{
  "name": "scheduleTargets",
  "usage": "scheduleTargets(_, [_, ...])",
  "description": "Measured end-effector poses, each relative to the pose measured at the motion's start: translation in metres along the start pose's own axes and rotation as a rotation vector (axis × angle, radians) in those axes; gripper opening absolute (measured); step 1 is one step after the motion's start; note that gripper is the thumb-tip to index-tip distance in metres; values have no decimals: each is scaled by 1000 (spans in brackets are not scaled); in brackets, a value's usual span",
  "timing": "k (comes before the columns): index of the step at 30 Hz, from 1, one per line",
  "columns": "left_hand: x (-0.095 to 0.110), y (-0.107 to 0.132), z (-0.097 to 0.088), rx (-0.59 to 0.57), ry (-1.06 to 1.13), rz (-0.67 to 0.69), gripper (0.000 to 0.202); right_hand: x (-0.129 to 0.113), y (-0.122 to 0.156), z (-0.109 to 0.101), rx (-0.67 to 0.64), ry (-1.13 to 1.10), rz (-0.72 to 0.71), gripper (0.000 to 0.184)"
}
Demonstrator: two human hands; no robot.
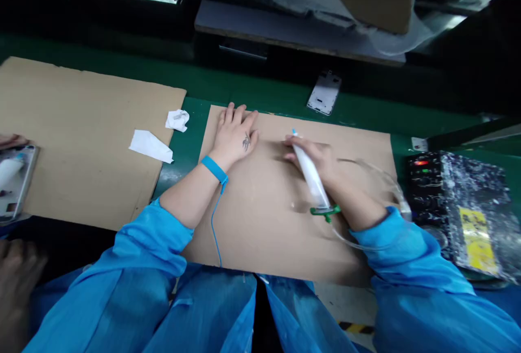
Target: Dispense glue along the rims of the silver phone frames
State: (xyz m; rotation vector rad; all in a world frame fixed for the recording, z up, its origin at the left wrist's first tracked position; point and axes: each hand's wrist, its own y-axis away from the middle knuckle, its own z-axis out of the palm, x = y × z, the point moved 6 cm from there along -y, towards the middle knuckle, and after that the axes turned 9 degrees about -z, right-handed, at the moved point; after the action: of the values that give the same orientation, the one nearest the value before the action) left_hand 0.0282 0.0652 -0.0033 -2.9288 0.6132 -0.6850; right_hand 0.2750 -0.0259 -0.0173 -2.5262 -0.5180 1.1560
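L hand (235, 136) palm down on cardboard sheet (268, 222), fingers (238, 117) spread, blue wrist strap (214, 169) on wrist. R hand (313, 160): fingers (295, 146) pinching white dispensing syringe (311, 176) near tip. Syringe tilted over sheet, green flange (324, 212) at lower end, clear hose (378, 171) running to R; tip contact w/ sheet can't be confirmed. Sheet lies on green counter (185, 141). White phone housing (324, 93) beyond sheet, nr counter's far edge. Black control unit (423, 179) to R of sheet, red light on.
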Motion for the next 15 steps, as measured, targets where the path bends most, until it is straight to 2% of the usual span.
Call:
scheduleTargets(2, [3, 2, 0, -16, -20, -1, 73, -16, -12, 13, -72, 37, -76, 39])
scheduleTargets(5, [8, 5, -2, -34, -45, -3, 84, -19, -55, 22, -31, 118, -91, 38])
scheduleTargets(7, [11, 7, -4, -43, -74, -8, 86, -8, -97, 30, -36, 203, -57, 47])
scheduleTargets(9, [13, 9, -6, -61, -109, -11, 86, 8, -142, 43, -77, 253, -17, 66])
scheduleTargets(11, [14, 11, -6, -79, -142, -8, 81, 25, -181, 59, -128, 271, 41, 77])
scheduleTargets(15, [14, 13, -6, -66, -167, 2, 80, 51, -231, 85, -191, 296, 121, 84])
